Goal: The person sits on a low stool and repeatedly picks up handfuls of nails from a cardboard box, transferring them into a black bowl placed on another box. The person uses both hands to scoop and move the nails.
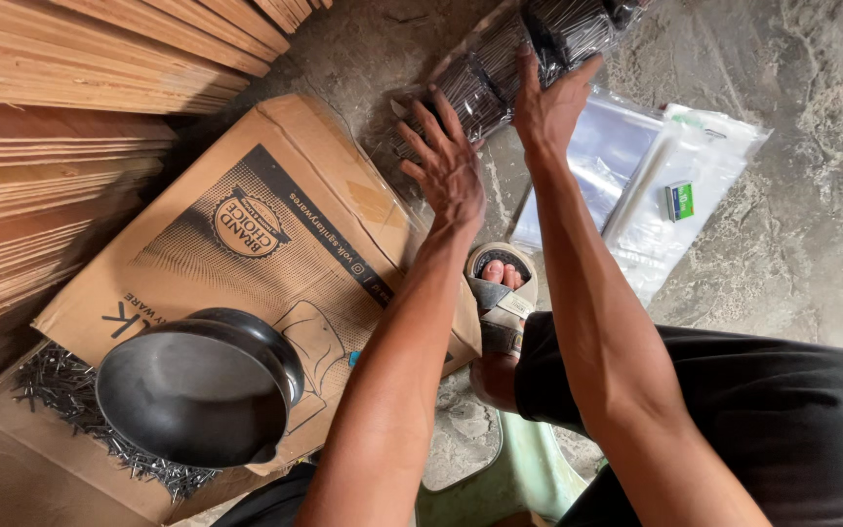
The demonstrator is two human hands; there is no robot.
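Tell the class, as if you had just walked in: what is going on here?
A person seated low over a concrete floor reaches forward with both hands. The left hand and the right hand rest on clear bags packed with dark nails. Empty clear plastic bags lie to the right. Beside the left arm, a dark metal bowl sits on a flattened cardboard box, with loose nails heaped on cardboard beneath it. Stacked plywood sheets fill the left.

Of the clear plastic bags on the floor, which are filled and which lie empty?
The clear bags packed with dark nails, under both hands, are filled. The flat clear bags to their right on the concrete lie empty.
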